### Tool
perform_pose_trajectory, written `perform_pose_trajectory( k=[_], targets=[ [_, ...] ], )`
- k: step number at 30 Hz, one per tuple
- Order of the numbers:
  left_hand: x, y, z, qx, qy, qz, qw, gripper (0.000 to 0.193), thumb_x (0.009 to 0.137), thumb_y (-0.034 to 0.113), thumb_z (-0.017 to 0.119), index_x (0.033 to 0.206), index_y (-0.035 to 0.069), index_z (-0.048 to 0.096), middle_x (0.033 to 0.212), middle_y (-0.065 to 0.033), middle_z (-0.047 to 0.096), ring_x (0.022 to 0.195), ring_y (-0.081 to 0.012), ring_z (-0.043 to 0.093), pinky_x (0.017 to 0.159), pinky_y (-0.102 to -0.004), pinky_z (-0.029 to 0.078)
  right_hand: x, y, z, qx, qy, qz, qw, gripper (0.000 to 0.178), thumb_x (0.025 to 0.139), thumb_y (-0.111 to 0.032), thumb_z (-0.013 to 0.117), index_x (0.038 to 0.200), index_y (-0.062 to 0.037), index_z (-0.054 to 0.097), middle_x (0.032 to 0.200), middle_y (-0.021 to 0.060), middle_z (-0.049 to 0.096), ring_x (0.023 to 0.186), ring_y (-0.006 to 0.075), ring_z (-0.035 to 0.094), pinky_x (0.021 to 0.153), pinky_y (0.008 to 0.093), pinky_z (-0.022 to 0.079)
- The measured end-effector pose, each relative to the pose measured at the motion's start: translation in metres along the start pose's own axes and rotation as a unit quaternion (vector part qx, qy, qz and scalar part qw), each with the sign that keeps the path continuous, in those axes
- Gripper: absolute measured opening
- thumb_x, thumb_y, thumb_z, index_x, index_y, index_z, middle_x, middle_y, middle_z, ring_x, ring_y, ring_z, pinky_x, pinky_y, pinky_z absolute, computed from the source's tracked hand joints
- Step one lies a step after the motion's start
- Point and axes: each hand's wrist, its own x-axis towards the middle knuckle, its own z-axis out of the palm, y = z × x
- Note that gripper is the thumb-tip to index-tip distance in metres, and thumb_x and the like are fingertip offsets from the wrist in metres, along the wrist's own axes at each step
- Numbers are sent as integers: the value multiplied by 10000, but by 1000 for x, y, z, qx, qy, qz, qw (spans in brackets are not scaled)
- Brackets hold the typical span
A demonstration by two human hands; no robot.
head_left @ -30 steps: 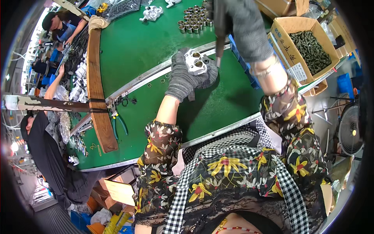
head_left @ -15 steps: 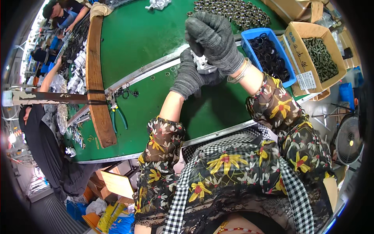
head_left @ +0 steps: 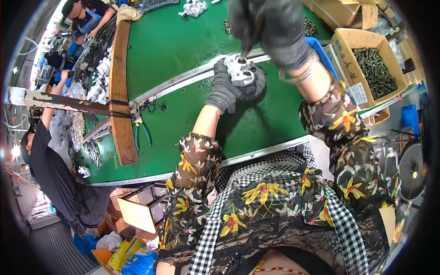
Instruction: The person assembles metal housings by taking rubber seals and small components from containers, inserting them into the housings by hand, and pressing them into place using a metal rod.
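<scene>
My left hand (head_left: 223,89), in a dark grey knit glove, is closed around a silver brake caliper (head_left: 239,79). Two round bores in the caliper face up, and it is held just above the green table (head_left: 183,112). Above and beyond it is my gloved right hand (head_left: 277,34), apart from the caliper and smeared by motion. Its fingertips point down, and whether anything is between them is hidden by the blur. Short metal cylinders (head_left: 310,27) show on both sides of the right hand at the far part of the table. A few small rings (head_left: 200,86) lie left of my left hand.
To the right are a blue bin (head_left: 324,52), partly covered by my right arm, and a cardboard box (head_left: 341,55) of dark green small parts. Another silver casting (head_left: 194,8) lies far back. At left are pliers (head_left: 145,134), a wooden beam (head_left: 120,87) and two other people.
My right hand has lifted off the caliper and moved up and right, over the metal cylinders. My left hand keeps its hold, and the caliper's bores are now uncovered.
</scene>
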Motion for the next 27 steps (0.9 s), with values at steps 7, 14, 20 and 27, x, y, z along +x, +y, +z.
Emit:
perform_pose_trajectory(
  k=[7, 14, 20, 27],
  targets=[
    [-5, 18, -38, 499, -190, 407, 741, 646, 880, 631, 485, 1353, 193, 450, 1289, -92, 537, 1170, -362, 486, 917, -664, 415, -40, 52, 25, 31, 16, 159, 987, 397, 939, -313, 506, 657, -39, 562, 546, 32, 536, 425, 85, 479, 388, 230, 368],
    [1, 7, 4, 200, 25, 103, 974, 759, 948, 659, 205, 1436, 93, 340, 1435, -158, 418, 1287, -337, 422, 1083, -454, 361, -28, 52, -5, -33, 1, 130, 991, 371, 977, -245, 444, 694, -47, 581, 534, 24, 533, 403, 94, 483, 357, 231, 353],
    [19, 26, -23, 80, -53, 24, 995, 561, 932, 593, 381, 1203, 124, 526, 1091, -122, 594, 944, -305, 576, 845, -530, 509, 11, 36, 5, 75, 84, 79, 990, 367, 969, -377, 507, 766, -84, 593, 549, 1, 524, 423, 101, 486, 398, 234, 376],
    [4, 6, -10, 181, -10, 94, 979, 656, 938, 656, 279, 1350, 172, 437, 1306, -116, 519, 1183, -334, 508, 998, -571, 428, -10, 81, -2, 71, 42, 136, 987, 406, 954, -360, 533, 726, -34, 613, 504, 22, 529, 398, 92, 483, 370, 222, 353]
  ],
)
